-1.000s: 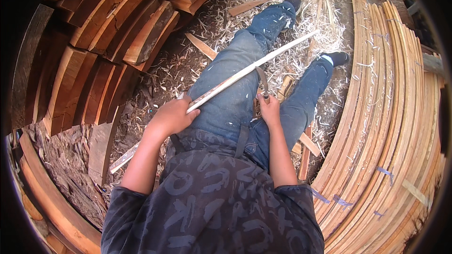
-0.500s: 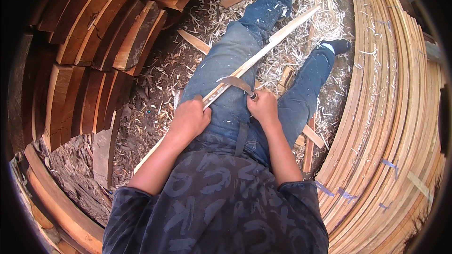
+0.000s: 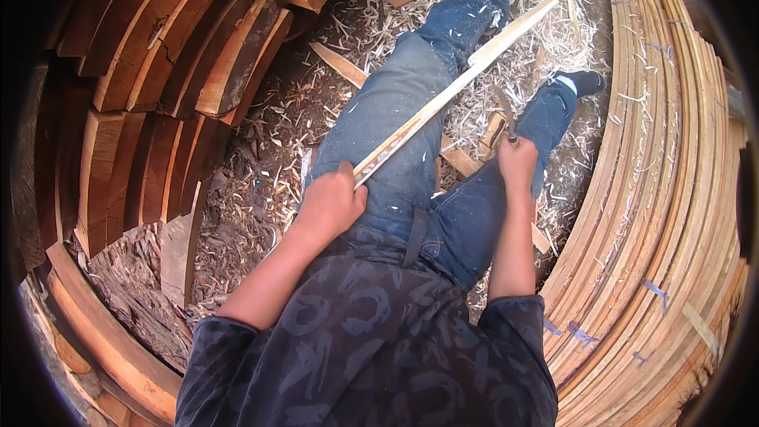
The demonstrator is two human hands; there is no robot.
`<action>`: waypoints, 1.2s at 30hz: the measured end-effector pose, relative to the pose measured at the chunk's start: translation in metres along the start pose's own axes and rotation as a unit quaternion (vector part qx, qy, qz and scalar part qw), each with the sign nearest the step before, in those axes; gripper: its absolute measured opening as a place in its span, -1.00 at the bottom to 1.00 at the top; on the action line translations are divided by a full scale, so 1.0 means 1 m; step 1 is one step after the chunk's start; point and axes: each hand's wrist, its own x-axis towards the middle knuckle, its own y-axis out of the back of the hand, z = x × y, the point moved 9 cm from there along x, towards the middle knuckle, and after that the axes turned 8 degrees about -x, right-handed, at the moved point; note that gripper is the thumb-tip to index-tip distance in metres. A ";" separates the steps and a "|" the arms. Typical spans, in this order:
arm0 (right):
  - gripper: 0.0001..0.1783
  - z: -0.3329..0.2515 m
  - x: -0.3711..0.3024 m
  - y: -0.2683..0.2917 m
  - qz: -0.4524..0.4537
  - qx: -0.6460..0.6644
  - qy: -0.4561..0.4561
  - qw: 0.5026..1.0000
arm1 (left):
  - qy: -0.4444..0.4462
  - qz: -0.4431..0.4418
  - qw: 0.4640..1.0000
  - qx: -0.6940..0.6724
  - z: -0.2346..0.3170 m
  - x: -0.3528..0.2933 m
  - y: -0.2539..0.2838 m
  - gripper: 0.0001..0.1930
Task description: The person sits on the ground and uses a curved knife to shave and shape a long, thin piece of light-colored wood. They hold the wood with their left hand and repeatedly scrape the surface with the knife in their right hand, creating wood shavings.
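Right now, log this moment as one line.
left hand: gripping wood strip | right hand: holding knife | wood strip: across left leg | knife: apart from wood strip | shavings: near feet

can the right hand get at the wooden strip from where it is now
Probably yes: the right hand is off to the strip's right, and nothing seems to block the way to the wooden strip, though that hand already holds a curved knife.
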 end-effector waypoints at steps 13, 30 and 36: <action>-0.78 -0.092 -0.053 -0.035 -0.033 -0.069 0.167 0.983 | 0.052 -0.087 0.992 -0.079 -0.005 0.016 0.001 -0.68; -0.74 -0.094 -0.059 -0.039 -0.069 -0.046 0.170 0.982 | 0.105 -0.158 0.974 -0.121 -0.012 0.022 -0.003 -0.65; -0.69 -0.034 0.021 -0.030 0.007 -0.021 -0.031 0.999 | 0.078 -0.135 0.983 -0.094 -0.011 0.025 -0.005 -0.64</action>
